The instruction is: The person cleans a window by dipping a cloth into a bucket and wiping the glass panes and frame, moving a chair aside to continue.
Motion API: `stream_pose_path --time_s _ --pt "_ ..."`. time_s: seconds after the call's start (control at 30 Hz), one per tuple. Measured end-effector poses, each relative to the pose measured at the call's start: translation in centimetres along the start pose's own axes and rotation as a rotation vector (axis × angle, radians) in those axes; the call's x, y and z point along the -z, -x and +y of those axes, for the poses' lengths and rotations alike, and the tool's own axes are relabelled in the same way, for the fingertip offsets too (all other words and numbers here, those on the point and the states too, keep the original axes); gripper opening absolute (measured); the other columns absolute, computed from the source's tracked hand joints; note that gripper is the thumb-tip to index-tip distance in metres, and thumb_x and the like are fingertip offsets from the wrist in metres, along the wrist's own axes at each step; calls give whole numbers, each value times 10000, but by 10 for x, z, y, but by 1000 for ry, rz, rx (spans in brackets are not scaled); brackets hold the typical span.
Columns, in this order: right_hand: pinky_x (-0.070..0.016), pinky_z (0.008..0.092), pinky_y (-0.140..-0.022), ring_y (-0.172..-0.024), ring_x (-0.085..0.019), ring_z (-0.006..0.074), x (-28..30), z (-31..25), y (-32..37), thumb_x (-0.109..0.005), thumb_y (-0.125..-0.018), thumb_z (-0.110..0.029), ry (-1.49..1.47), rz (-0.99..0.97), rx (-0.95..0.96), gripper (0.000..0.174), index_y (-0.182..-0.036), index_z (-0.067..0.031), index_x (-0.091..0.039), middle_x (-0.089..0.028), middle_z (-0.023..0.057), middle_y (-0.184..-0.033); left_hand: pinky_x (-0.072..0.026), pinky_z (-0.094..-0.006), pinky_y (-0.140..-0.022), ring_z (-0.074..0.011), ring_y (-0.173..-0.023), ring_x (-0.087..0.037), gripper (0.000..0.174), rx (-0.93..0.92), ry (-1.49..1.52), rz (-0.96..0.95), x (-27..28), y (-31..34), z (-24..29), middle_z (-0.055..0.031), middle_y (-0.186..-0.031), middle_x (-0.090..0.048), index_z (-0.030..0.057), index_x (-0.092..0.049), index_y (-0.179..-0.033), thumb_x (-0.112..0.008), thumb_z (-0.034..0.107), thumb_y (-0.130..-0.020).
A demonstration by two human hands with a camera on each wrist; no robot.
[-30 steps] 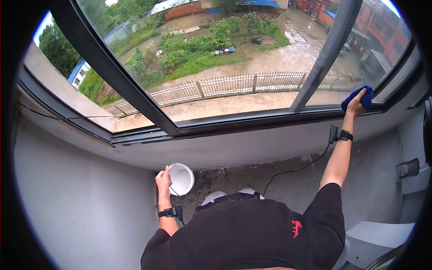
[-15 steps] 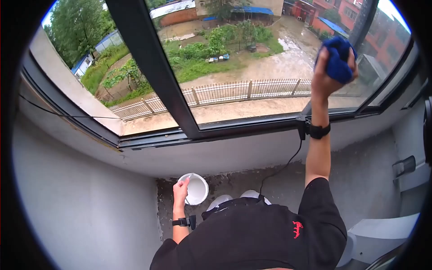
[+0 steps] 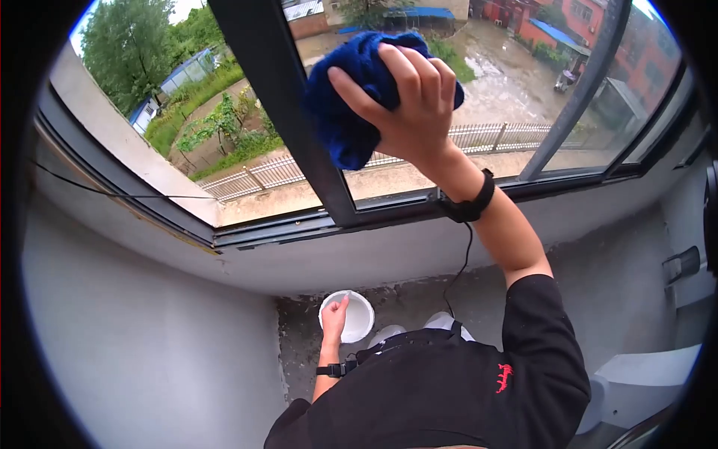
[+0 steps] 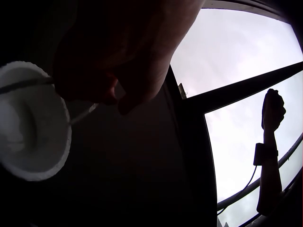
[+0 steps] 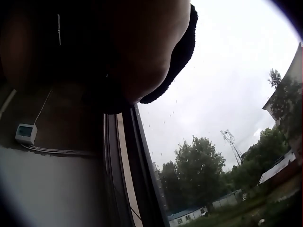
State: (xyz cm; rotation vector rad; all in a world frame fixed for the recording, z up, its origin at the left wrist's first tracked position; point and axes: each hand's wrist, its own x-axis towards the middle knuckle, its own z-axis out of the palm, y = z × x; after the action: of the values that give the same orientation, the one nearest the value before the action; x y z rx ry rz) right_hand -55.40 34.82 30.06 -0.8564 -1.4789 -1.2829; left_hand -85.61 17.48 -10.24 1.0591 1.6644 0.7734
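Observation:
My right hand (image 3: 422,116) grips a bunched blue cloth (image 3: 345,90), fingers spread over its back. The cloth overlaps the dark upright of the window frame (image 3: 258,97) and the left part of the glass in the head view. In the right wrist view the hand (image 5: 147,52) is dark, with the cloth's fuzzy edge (image 5: 182,59) showing past it. Low down, my left hand (image 3: 333,322) holds the handle (image 4: 28,84) of a white bucket (image 3: 371,318). The left wrist view shows this handle running into the curled fingers, and something pale inside the bucket.
A grey wall (image 3: 149,314) stands at the left, and the window sill (image 3: 284,233) runs across in front. One thin black cable (image 3: 120,194) crosses the left opening; another (image 3: 464,262) hangs from the right wrist. A white appliance-like object (image 3: 636,385) stands at the lower right.
My right hand has carried the cloth from the window's lower right corner up and leftward across the glass to the dark upright. The left hand keeps holding the bucket's handle.

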Motion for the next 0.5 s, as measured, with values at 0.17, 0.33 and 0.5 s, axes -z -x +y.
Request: stream_pose_path --time_s 0.17,0.33,0.5 --pt "-433 450 -946 -1153 -554 262 48 87 45 -689 -913 -353 110 -9 27 466 -1370 -411 -615 -555 78 -1277 -320 -314 -519 -65 -572 -381 560 -67 -95 36 -15 -4 0 40 -550 -444 29 -518 -587 -769 387 -937" --pt "-473 455 -991 -1197 -559 351 119 256 125 -815 -827 -199 237 82 -112 620 -1408 -204 -599 -577 159 -1299 -346 -312 -521 -71 -573 -391 506 -131 -137 141 -35 -3 11 21 -551 -476 11 -535 -627 -757 337 -945" --pt "-439 457 -1046 -1196 -552 369 197 395 188 -825 -833 -305 323 178 -312 682 -1391 -29 -546 -559 170 -1292 -317 -319 -515 -76 -571 -369 505 -193 -163 245 -54 9 38 24 -552 -436 15 -509 -633 -746 321 -956"
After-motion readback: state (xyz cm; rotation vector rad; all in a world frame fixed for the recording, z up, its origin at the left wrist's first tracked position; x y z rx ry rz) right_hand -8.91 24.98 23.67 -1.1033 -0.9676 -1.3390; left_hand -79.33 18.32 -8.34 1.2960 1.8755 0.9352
